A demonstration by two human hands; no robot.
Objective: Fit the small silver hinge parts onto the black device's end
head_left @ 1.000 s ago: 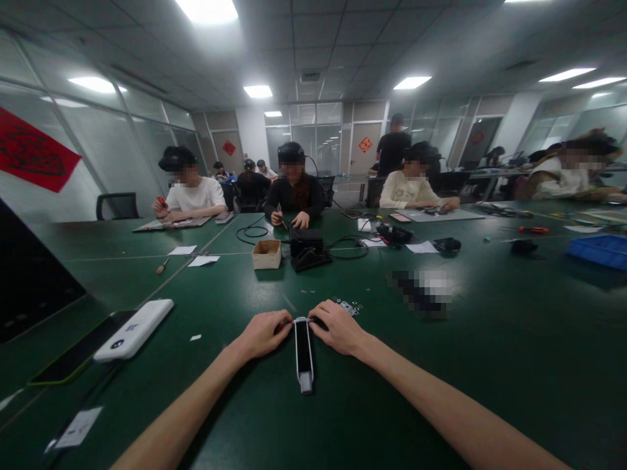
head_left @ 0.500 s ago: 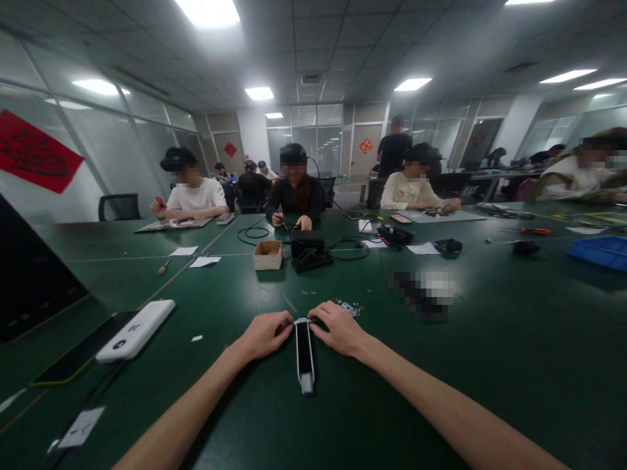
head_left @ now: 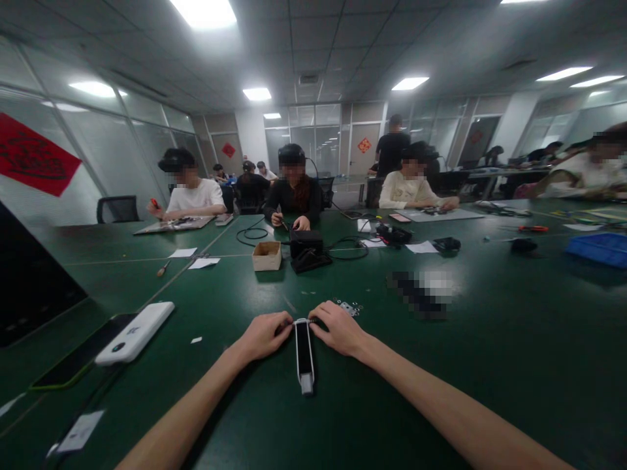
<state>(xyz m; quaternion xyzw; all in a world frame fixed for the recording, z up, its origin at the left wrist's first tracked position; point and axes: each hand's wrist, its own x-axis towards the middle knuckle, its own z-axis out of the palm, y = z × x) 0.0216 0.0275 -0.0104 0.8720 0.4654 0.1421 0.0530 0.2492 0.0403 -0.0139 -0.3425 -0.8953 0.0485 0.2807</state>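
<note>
A long, narrow device with a white rim, dark middle and pale block at its near end (head_left: 304, 359) lies lengthwise on the green table in front of me. From the left, my left hand (head_left: 267, 334) reaches its far end, thumb and fingers pressed together beside the rim. My right hand (head_left: 337, 328) mirrors it on the other side, fingers curled in a pinch. Something small and dark shows by the right fingertips, too small to name. What sits inside either pinch is hidden. Just beyond the right hand lie several small metal pieces (head_left: 349, 308).
On the left are a white power bank (head_left: 136, 333), a dark flat device with green edging (head_left: 81, 352) and a black screen (head_left: 34, 281). Ahead stands a small cardboard box (head_left: 267, 256). A blue tray (head_left: 597, 250) is far right. Co-workers sit across the table.
</note>
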